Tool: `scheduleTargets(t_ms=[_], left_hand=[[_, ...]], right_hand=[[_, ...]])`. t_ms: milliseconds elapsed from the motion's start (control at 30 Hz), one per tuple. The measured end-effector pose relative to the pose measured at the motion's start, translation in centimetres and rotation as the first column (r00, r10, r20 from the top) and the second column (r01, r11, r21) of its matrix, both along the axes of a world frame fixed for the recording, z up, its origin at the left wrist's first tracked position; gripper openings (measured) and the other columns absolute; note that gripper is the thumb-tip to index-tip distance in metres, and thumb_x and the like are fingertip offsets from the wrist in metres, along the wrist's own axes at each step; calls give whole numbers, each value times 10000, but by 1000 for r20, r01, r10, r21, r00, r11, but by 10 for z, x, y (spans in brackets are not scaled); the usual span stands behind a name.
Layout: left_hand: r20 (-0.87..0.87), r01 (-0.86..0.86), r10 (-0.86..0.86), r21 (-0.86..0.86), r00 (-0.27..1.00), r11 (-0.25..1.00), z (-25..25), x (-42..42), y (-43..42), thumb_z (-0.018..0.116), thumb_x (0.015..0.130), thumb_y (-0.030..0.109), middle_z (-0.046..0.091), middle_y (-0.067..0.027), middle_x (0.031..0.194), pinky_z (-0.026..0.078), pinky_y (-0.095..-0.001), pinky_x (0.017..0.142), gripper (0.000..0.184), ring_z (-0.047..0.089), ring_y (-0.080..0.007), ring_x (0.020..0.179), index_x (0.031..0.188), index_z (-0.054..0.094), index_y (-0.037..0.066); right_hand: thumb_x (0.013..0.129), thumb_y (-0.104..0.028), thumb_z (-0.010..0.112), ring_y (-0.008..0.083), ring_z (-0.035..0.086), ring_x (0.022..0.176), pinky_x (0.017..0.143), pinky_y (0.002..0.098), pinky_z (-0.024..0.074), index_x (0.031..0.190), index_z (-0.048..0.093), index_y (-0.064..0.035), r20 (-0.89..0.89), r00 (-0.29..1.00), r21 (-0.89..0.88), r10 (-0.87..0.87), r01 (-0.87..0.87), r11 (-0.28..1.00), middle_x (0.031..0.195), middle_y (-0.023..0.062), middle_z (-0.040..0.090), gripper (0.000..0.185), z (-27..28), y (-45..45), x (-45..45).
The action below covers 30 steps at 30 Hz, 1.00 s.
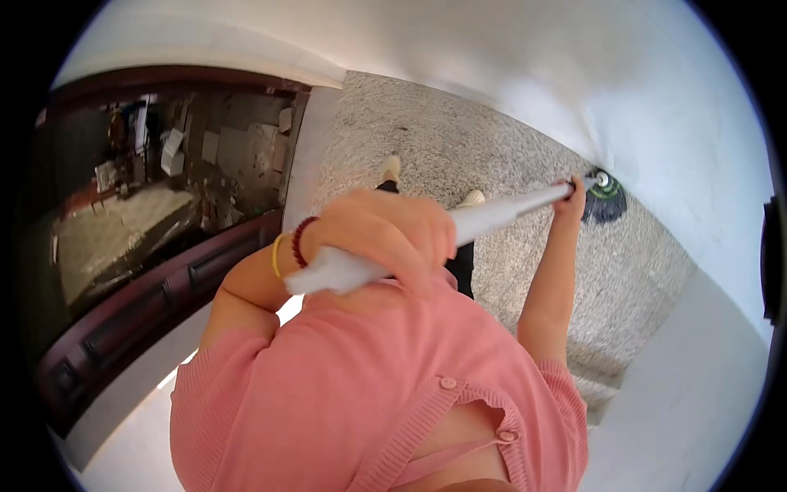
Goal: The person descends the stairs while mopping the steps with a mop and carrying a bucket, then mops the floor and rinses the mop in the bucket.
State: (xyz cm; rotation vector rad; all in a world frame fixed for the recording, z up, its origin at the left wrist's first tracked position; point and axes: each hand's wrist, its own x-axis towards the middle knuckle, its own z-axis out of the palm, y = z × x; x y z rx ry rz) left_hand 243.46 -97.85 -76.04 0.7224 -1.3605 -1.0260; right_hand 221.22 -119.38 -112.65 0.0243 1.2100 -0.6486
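Observation:
A long pale handle runs across the view from close to my chest toward the wall on the right. It belongs to a broom [604, 203] whose dark head, with green bands, is down on the floor by the wall. My left hand [377, 238] is wrapped round the upper end of the handle and is slightly blurred. A red bead bracelet [304, 241] and a yellow band [277, 258] circle that wrist. Lower down the shaft, close to the broom head, my right hand [572, 199] is closed round it with the arm stretched out.
Speckled stone floor [508, 156] lies under my feet, beside a white wall [656, 107]. On the left is a dark wooden frame [156, 320] around a reflective or see-through pane with cluttered things in it. A step edge [597, 381] shows at lower right.

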Motion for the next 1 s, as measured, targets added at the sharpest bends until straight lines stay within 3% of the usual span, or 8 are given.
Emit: scheduleTargets(t_ms=[167,333,400,533,667,733,867,1000], left_hand=[[62,-188,183,75,981,979,-10,37,70,529,600,-121,526,-59,652,433,-276,575,219,512,-198,604,771,560,12],[-62,-317,328,140,943,938,-14,148,182,511,581,-135,541,-79,659,440,-275,594,240,533,-192,628,766,558,10],[99,-506,496,194,862,841,-10,199,246,518,583,-137,553,-94,653,444,-287,615,218,536,-193,601,757,556,-11],[-91,-691,730,260,678,674,15,280,383,564,653,-6,552,-94,640,433,-376,627,35,535,-198,564,665,531,-3],[68,-823,823,125,564,554,52,335,510,506,753,191,471,-31,555,359,-328,548,198,464,-152,492,843,493,15],[125,-871,862,65,491,487,66,341,559,499,760,197,434,-8,555,317,-312,528,232,422,-123,477,924,467,36],[153,-942,930,30,335,334,78,336,626,506,765,223,432,2,574,294,-306,515,242,408,-110,481,934,470,53],[232,-971,954,-97,192,219,89,338,648,521,760,275,430,13,563,281,-288,514,269,402,-102,473,932,477,73]], right_hand=[[701,-114,492,190,423,492,485,341,392,643,392,-66,-102,994,-38,43,-47,998,545,62,411,126,-7,48,45],[688,-117,495,194,421,468,464,350,398,642,370,-71,-103,985,-3,141,-142,990,520,57,402,141,-29,142,159],[696,-117,490,211,427,495,505,381,420,654,392,-63,-172,952,-17,254,-261,965,542,71,402,119,-34,197,218],[677,-141,512,219,452,661,640,409,449,759,382,-45,-209,873,102,440,-428,898,693,90,412,181,1,330,366],[718,-118,484,232,435,729,693,436,449,880,365,1,-134,799,156,586,-567,809,800,106,395,233,24,453,496],[734,-88,472,210,428,644,587,386,472,830,385,-7,-145,706,146,694,-678,720,752,95,399,153,46,506,543],[712,4,479,106,332,428,314,224,277,638,373,-53,-108,604,244,790,-754,610,580,35,360,141,85,576,611],[719,-21,475,119,289,419,312,257,256,629,403,-20,72,538,161,840,-837,523,574,67,375,115,77,615,662]])
